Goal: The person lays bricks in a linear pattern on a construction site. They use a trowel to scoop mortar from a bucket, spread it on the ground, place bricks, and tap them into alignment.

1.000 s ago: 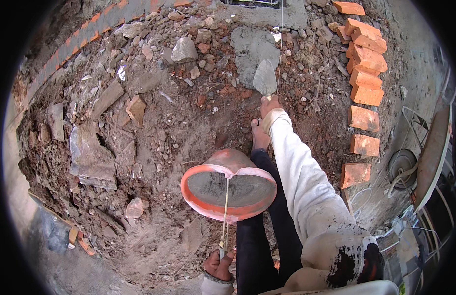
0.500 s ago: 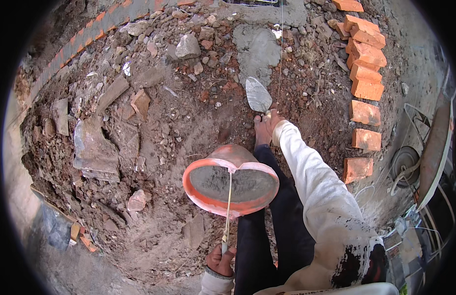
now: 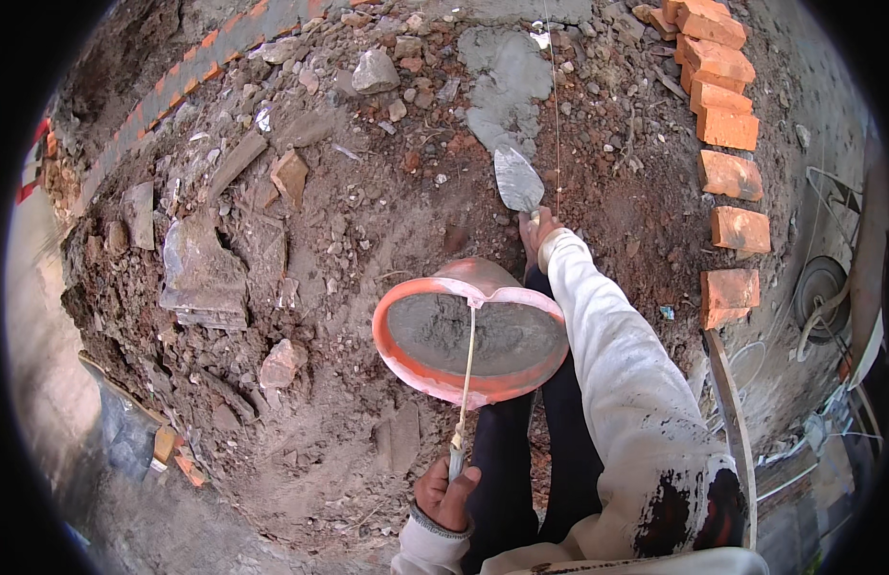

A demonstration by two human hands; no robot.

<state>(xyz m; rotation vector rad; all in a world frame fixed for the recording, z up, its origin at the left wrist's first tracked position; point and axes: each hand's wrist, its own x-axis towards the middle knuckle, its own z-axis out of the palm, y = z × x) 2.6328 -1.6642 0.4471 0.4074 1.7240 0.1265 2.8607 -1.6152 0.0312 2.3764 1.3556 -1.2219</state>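
Trowel [image 3: 517,179] drawn back to the mortar patch's [image 3: 507,86] lower end
A second ago its blade overlapped the patch's lower right; the right hand [image 3: 543,228] clasps its handle, the left hand [image 3: 446,494], well apart, grips the cord [image 3: 468,364] of the bucket [image 3: 507,387]; a string [image 3: 558,134] runs right of the blade; bare soil [image 3: 626,240] separates bucket and brick row [image 3: 732,176]; rubble [image 3: 203,268] lies left.

No readable letters, numbers, labels or signs: none on bucket [image 3: 478,274], trowel [image 3: 518,182] or bricks [image 3: 731,176]; dark marks [image 3: 667,513] on white sleeve [image 3: 628,356] form no legible writing.
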